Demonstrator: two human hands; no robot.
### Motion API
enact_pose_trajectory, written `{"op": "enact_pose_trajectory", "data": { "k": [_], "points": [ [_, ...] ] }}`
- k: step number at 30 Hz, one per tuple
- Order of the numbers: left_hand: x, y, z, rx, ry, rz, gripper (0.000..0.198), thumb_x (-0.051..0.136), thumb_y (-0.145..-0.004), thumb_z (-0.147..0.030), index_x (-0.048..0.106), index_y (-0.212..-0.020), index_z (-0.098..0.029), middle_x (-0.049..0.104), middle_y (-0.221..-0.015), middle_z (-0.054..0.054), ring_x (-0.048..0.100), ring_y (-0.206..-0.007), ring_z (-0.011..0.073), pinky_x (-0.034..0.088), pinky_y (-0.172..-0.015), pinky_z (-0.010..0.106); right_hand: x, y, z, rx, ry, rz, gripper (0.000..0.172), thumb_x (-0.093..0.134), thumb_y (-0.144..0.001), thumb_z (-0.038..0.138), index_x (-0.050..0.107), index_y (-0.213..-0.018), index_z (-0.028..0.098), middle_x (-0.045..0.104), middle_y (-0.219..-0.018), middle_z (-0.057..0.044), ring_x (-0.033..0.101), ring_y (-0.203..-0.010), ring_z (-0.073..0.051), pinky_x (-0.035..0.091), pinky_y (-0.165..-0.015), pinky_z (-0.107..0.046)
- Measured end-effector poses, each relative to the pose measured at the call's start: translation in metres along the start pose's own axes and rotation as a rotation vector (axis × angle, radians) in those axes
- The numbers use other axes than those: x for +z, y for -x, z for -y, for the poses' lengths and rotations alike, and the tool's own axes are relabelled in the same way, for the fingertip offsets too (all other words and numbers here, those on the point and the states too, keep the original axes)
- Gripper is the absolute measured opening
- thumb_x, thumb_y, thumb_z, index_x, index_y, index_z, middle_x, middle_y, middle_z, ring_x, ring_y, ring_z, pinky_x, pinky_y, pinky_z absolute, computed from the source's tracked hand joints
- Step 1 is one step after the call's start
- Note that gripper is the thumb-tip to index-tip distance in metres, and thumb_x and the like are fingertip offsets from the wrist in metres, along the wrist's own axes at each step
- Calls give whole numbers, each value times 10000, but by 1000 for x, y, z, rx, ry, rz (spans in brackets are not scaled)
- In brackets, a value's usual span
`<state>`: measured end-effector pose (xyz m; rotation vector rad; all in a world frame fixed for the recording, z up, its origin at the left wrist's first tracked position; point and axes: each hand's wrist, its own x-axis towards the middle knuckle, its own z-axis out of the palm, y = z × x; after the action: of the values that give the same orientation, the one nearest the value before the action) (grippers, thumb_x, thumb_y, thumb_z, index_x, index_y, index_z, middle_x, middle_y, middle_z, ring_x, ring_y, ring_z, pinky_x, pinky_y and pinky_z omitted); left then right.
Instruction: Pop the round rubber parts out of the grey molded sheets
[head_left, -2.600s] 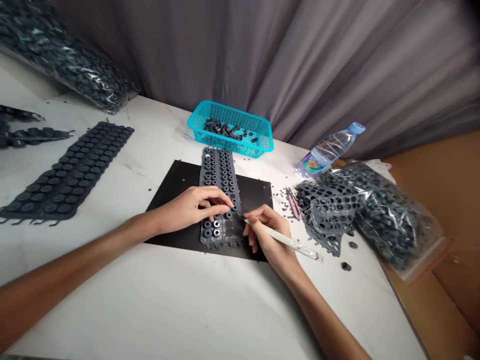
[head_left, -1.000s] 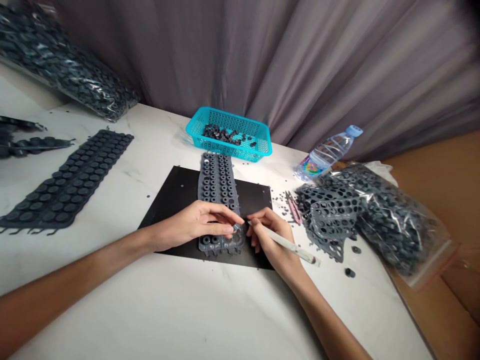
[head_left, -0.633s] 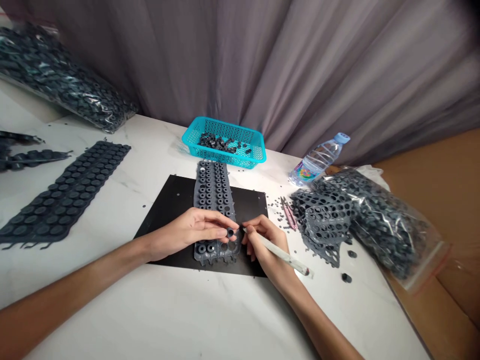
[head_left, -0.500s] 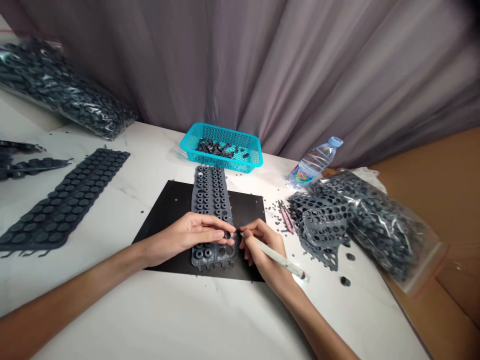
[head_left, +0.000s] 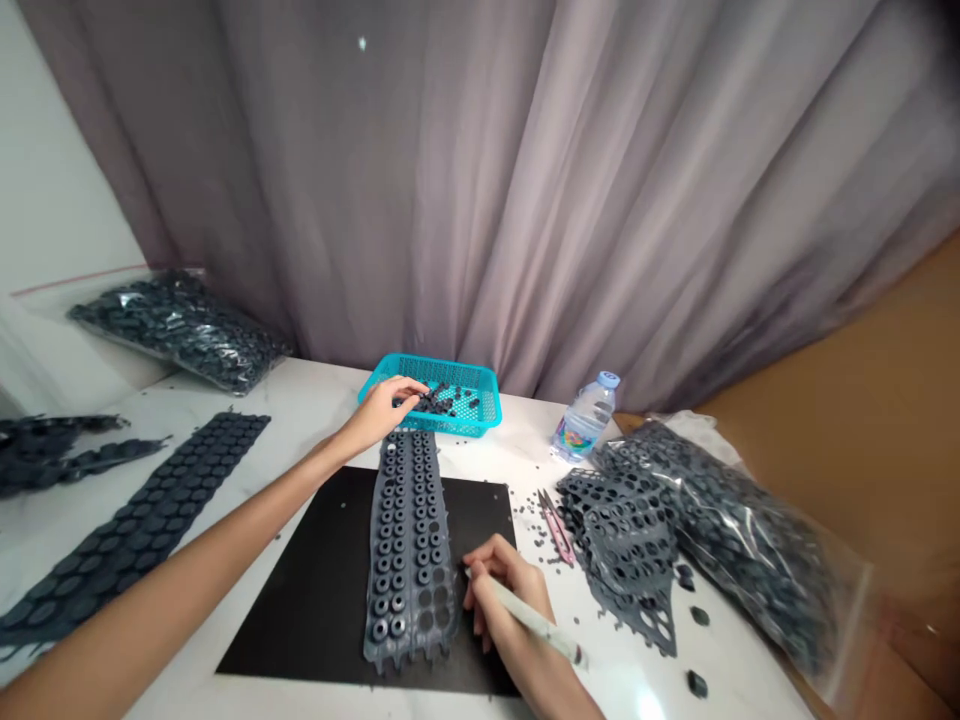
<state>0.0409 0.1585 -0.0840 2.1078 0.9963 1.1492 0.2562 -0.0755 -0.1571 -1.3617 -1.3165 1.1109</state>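
My left hand [head_left: 384, 408] reaches over the near left rim of the turquoise plastic basket [head_left: 487, 420], where small black rubber parts [head_left: 439, 400] lie. Its thumb and fingers are slightly apart, and I see nothing held between them. A dark grey moulded rubber sheet [head_left: 409, 540] with rows of ring-topped pieces lies lengthwise on a black mat [head_left: 300, 590]. Several round spots at the sheet's near right end are without pieces. Beside that end, my right hand [head_left: 514, 610] is closed around a white pen-shaped tool [head_left: 536, 620], whose tip is hard to see.
Pink thread snips [head_left: 556, 528] lie right of the mat among black scraps. Near them are perforated rubber sheets [head_left: 622, 545], a water bottle [head_left: 586, 418] and a filled plastic bag [head_left: 750, 530]. Leftward are another rubber sheet [head_left: 150, 510] and a second filled bag [head_left: 187, 325].
My left hand has moved from the sheet up to the basket; the small black rubber part it held no longer shows in its fingers. The view has tilted upward. My right hand keeps the tool.
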Motion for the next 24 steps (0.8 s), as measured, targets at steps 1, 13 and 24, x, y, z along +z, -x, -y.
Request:
{"op": "enact_pose_trajectory", "data": {
  "k": [1,13,24],
  "points": [
    [-2,-11,4,26,-38,-16,234,582,-926,-273,734,-1076,-177,723,-1199,107,666,-1163,263,454,-1118,490,1,0,1,-1,-6,-3,298,561,-932,486,564,-944,189,610,-639,15,517,-439,-99,368,-366,-170],
    [26,122,-52,76,-142,354,211,544,-1003,-331,669,-1155,-256,640,-1169,48,621,-1118,212,490,-1033,382,-6,3,14,0,-45,129,166,571,-902,342,556,-949,184,612,-680,27,550,-471,-105,432,-383,-186],
    [23,169,-77,32,-159,523,203,429,-1051,-251,585,-1180,-235,579,-1168,59,605,-1108,212,487,-1009,376,-9,5,25,29,-14,171,88,566,-907,273,560,-940,191,619,-735,24,569,-533,-104,460,-446,-193]
  ]
}}
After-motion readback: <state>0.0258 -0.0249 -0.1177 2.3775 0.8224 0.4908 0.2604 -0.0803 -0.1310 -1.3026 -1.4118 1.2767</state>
